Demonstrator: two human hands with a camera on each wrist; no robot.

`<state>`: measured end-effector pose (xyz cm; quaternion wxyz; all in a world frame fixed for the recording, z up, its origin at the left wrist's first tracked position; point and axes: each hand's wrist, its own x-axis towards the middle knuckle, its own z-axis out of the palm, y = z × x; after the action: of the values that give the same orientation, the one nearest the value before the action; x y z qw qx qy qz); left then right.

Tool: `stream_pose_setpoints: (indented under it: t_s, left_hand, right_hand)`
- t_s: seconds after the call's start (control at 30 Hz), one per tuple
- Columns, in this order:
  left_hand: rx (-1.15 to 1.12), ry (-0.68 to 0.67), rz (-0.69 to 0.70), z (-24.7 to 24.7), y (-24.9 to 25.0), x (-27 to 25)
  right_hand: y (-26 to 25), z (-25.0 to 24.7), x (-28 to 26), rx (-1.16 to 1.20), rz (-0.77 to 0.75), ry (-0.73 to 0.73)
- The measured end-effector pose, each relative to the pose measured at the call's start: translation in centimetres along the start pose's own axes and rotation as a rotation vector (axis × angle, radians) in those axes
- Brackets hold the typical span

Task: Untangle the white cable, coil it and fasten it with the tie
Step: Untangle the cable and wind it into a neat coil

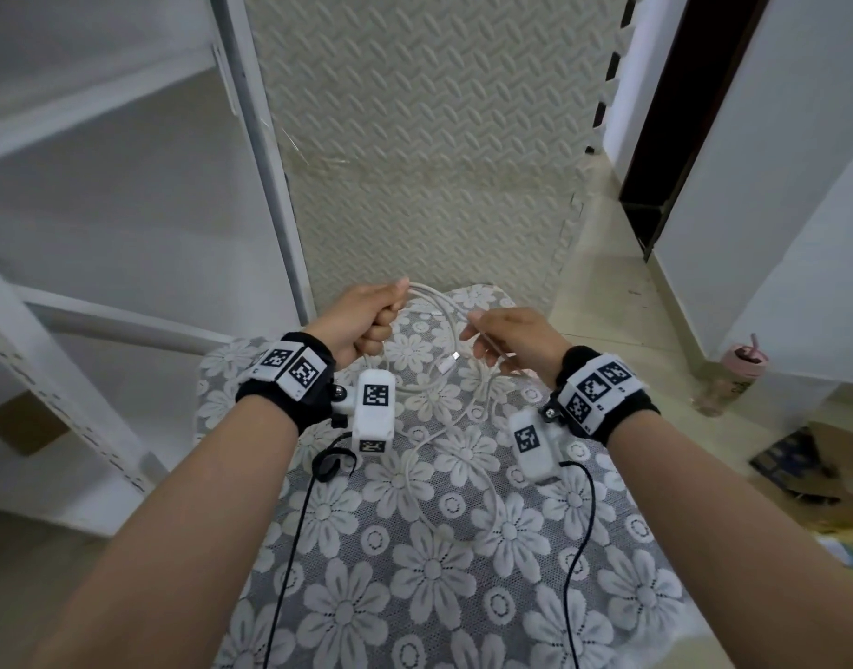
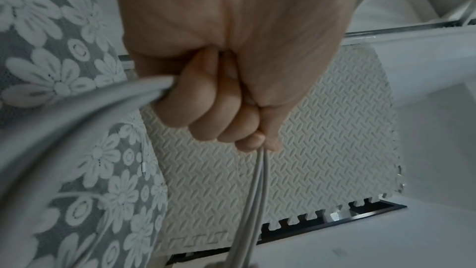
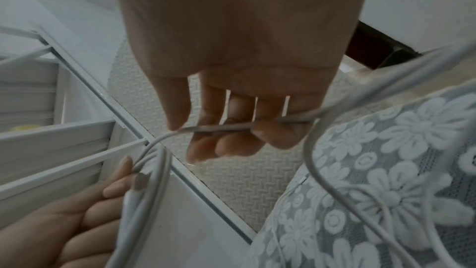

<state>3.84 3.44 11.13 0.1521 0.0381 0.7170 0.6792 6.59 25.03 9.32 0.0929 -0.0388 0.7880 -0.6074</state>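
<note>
My left hand is clenched in a fist round several loops of the white cable, above the far end of the flowered table. In the left wrist view the fist has strands leaving it at both sides. My right hand holds one strand of the cable across its curled fingers, thumb on it. A metal plug end hangs between the hands. More loose cable trails down onto the cloth. No tie is visible.
White metal shelving stands at the left, close to the table. A cream foam floor mat lies beyond it. A pink bottle and cardboard boxes sit on the floor at the right. Black sensor leads run along both forearms.
</note>
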Motion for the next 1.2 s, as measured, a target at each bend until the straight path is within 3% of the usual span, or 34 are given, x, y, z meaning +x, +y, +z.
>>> stream_pose_setpoints:
  t_s: [0.13,0.27,0.43,0.7,0.9,1.2]
  left_hand:
    - [-0.019,-0.005,-0.012,0.9,-0.1,-0.1]
    - [-0.057,-0.003,-0.013,1.1,-0.7,-0.2]
    - [-0.032,-0.033,-0.076,0.6,-0.8,-0.1]
    - [0.352,-0.208,-0.181,0.7,0.8,-0.2]
    - [0.426,-0.167,-0.083,0.6,0.4,-0.3]
    - [0.266,-0.048,-0.048,-0.9,0.0,-0.7]
  right_hand:
    - [-0.1,1.7,0.5,0.014,-0.063,0.035]
    - [-0.3,3.2,0.7,-0.133,-0.105,0.026]
    - [-0.3,3.5,0.9,-0.169,-0.076,-0.036]
    - [-1.1,3.8,1.7,-0.413,-0.045,-0.182]
    - [-0.9,3.7,1.8,-0.336,-0.088,-0.181]
    - [-0.4,3.1,2.1,-0.054,-0.009,-0.037]
